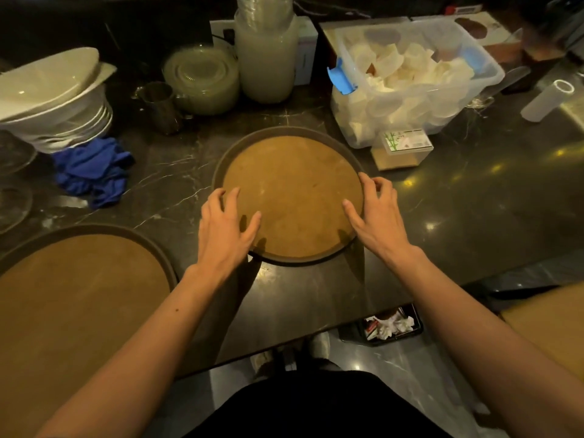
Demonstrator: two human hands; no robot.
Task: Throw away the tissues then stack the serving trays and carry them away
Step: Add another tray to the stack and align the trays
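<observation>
A round brown serving tray with a dark rim lies in the middle of the dark marble counter. My left hand rests on its near-left edge, fingers spread. My right hand sits at its right rim, fingers curled over the edge. A larger brown tray lies at the near left. Part of a third brown surface shows at the far right edge. Crumpled white tissues lie in a black bin on the floor under the counter's edge.
White bowls and plates are stacked at the back left with a blue cloth in front. A metal cup, stacked clear lids, a tall jar and a clear plastic box of paper cups stand behind the tray.
</observation>
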